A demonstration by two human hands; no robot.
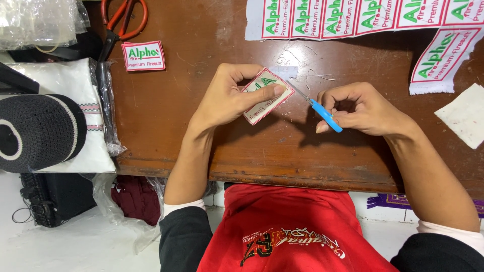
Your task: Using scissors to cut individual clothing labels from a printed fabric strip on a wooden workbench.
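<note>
Patch (266, 96) in left hand (227, 98), long axis diagonal.

The patch (267, 95) pinched at the centre is white with a red border and green embroidery, like the loose patch (143, 55) at ten o'clock and the uncut strip (363, 19) at one o'clock. The snips (325, 115) have a bright blue handle, the scissors (121, 22) at eleven o'clock orange ones. The table (201, 126) is dark brown; the knitted cap (38, 132) at nine o'clock is black with white bands.
</note>
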